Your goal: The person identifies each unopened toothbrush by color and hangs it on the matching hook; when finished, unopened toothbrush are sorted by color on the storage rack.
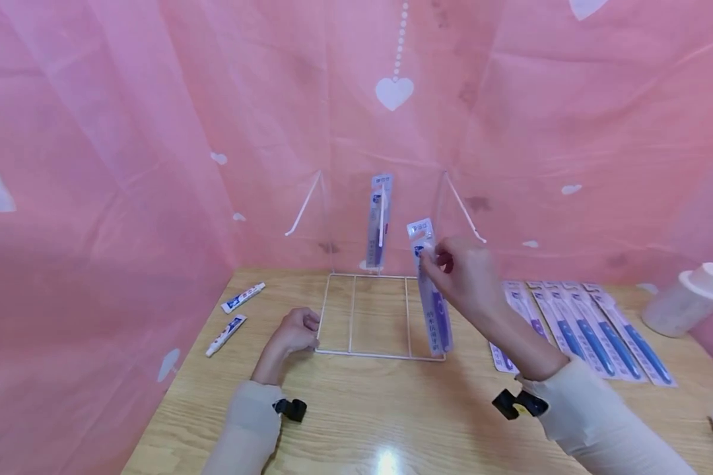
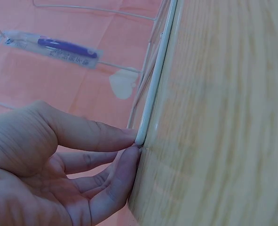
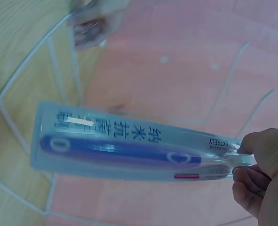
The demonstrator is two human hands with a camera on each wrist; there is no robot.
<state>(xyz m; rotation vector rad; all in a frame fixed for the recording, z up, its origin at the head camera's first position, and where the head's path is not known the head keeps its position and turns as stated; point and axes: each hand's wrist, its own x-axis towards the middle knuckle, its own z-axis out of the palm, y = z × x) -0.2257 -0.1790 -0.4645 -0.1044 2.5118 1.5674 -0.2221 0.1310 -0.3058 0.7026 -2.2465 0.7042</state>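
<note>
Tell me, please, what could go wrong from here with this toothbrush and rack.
The right hand pinches the packaged toothbrush by its upper part, so the lower end could swing.
If it bumps the middle hook, the hanging pack there might be knocked loose.
The left hand pinches the wire rack near its front left corner, so a push elsewhere could shift it.

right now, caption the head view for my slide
Left hand gripping a wire rack, right hand holding a packaged toothbrush; another hangs on the middle hook.
</note>
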